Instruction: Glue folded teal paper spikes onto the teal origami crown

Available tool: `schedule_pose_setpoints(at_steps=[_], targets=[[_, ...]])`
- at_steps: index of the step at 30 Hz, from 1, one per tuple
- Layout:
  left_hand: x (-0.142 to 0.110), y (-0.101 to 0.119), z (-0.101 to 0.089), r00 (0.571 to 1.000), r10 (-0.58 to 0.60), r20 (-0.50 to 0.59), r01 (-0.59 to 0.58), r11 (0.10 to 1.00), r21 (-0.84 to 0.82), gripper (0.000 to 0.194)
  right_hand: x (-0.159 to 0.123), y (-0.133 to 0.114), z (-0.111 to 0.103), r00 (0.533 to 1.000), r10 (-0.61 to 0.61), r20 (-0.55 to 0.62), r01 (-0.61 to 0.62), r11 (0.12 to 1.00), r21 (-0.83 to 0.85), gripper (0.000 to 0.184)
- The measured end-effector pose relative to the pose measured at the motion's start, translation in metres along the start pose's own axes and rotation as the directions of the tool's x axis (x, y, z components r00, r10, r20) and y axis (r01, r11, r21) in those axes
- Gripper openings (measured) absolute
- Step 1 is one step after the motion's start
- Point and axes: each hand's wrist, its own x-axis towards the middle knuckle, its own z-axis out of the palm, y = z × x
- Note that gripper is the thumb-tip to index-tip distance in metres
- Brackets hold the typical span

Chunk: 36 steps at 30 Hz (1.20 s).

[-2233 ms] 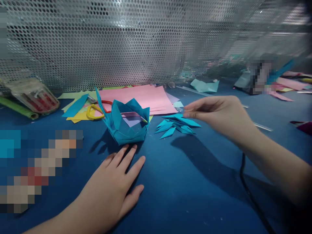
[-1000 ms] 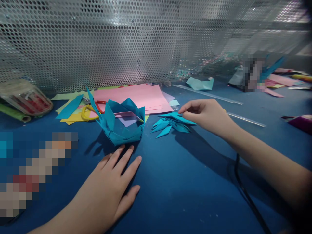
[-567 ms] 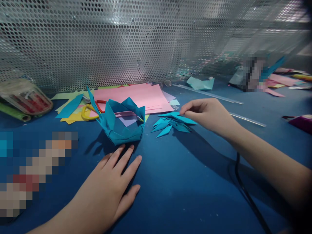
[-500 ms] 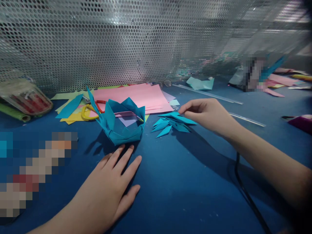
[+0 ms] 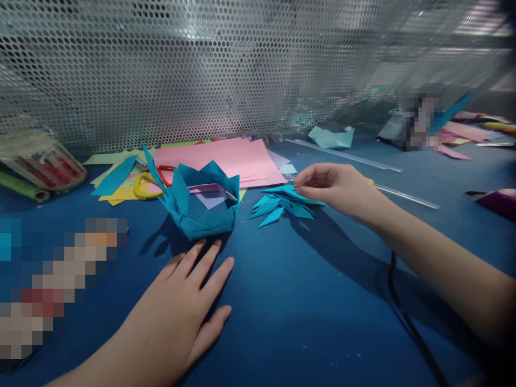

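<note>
Several folded blue paper pieces (image 5: 288, 201) mid-frame by right hand (image 5: 341, 191), grip pressed together; left hand (image 5: 179, 301), grip spread, near blue origami ring (image 5: 203, 227).

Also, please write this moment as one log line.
left hand: open beside blue paper ring; right hand: fingertips near blue folded pieces
</note>
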Motion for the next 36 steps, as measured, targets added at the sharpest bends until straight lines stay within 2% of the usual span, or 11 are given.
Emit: schedule_pose_setpoints(at_steps=[7,10,14,17,21,26,30,33,36], targets=[[0.007,0.000,-0.008,0.999,0.042,0.007,-0.043,0.998,0.046,0.048,-0.001,0.002,0.000,0.999,-0.025,0.034,0.026,0.999,-0.047,0.032],[0.010,0.000,-0.013,0.997,0.075,-0.002,-0.075,0.995,0.073,0.046,0.001,0.004,0.000,0.997,-0.044,0.062,0.054,0.981,-0.184,0.032],[0.009,0.000,-0.013,0.998,0.061,-0.004,-0.061,0.996,0.063,0.046,0.004,0.005,0.000,0.996,-0.052,0.067,0.080,0.849,-0.523,0.024],[0.008,0.000,-0.010,0.998,0.065,0.014,-0.065,0.997,0.043,0.046,0.005,0.006,0.001,0.997,-0.045,0.056,0.069,0.798,-0.598,0.027],[0.003,0.000,-0.005,1.000,0.014,-0.007,-0.014,1.000,0.005,0.048,0.005,0.011,0.001,0.999,-0.032,0.015,0.034,0.741,-0.670,0.026],[-0.001,0.001,-0.001,1.000,-0.008,-0.011,0.008,1.000,-0.022,0.048,0.007,0.023,-0.001,0.998,-0.058,-0.016,0.028,0.684,-0.729,0.020],[0.001,0.000,-0.002,1.000,-0.017,-0.014,0.016,0.999,-0.048,0.048,0.005,0.015,0.000,0.992,-0.121,-0.041,0.052,0.674,-0.737,0.019],[0.002,0.000,-0.005,1.000,-0.008,-0.005,0.007,0.996,-0.089,0.046,-0.002,-0.001,0.003,0.973,-0.230,-0.027,0.149,0.713,-0.686,0.028],[0.002,0.002,-0.011,0.999,-0.013,-0.031,0.007,0.983,-0.186,0.042,-0.013,-0.017,0.009,0.928,-0.372,0.018,0.306,0.732,-0.609,0.032]])
